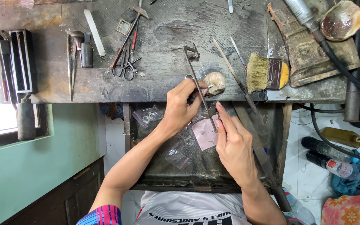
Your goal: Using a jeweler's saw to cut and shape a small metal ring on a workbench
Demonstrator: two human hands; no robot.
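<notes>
Both grips are working: left hand point(180, 106) pinching a small ring point(189, 77), right hand point(233, 143) gripping the saw frame point(198, 81) beside it; sawing needs steadiness.

Thin metal saw frame point(196, 79), dark and narrow, lying aslant across the front edge of the workbench, its head toward the bench, its handle end down between both hands. Small silver ring point(188, 77) just beside the frame, at the fingertips against the bench edge. Pale rounded lump point(215, 82) close to the right, resting on the bench edge.
</notes>
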